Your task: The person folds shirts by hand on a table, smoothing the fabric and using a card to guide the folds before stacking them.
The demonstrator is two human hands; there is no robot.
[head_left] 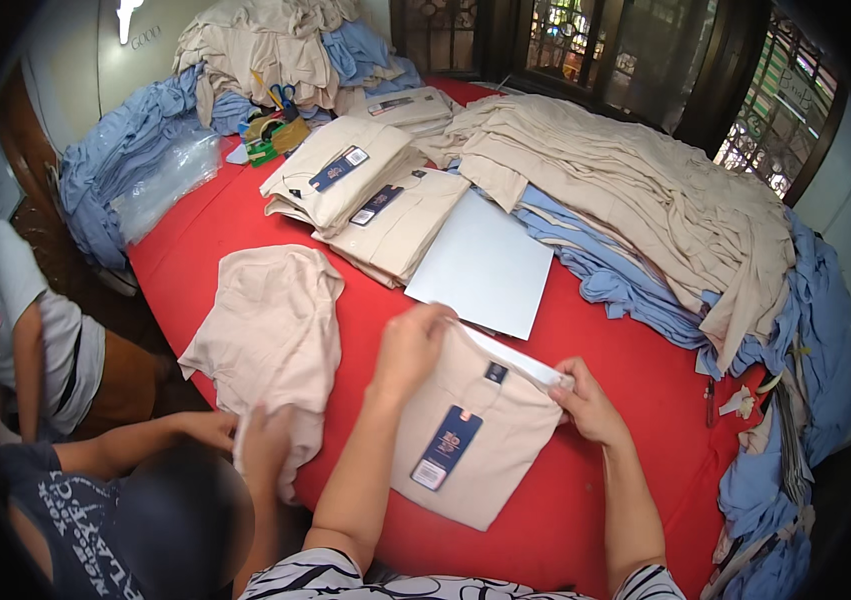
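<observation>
A folded beige shirt [502, 455] lies on the red-covered table [375, 310] before me. A navy hang tag [447, 448] rests on its front, and a small dark label [495, 372] sits near its top edge. My left hand [415, 345] grips the shirt's upper left corner with closed fingers. At the upper right corner, my right hand [588, 402] pinches the cloth between thumb and fingers. A white edge shows inside the top opening. Just beyond the shirt is a flat white sheet [490, 262].
Tagged folded shirts [355, 180] are stacked farther back. Beige shirts [635, 190] lie over blue ones along the right. Scissors [283, 97] and tape rolls [275, 137] sit near clear plastic bags [170, 185]. At left, a co-worker's hands [245, 435] handle another beige shirt [270, 320]; another person [35, 330] is beyond.
</observation>
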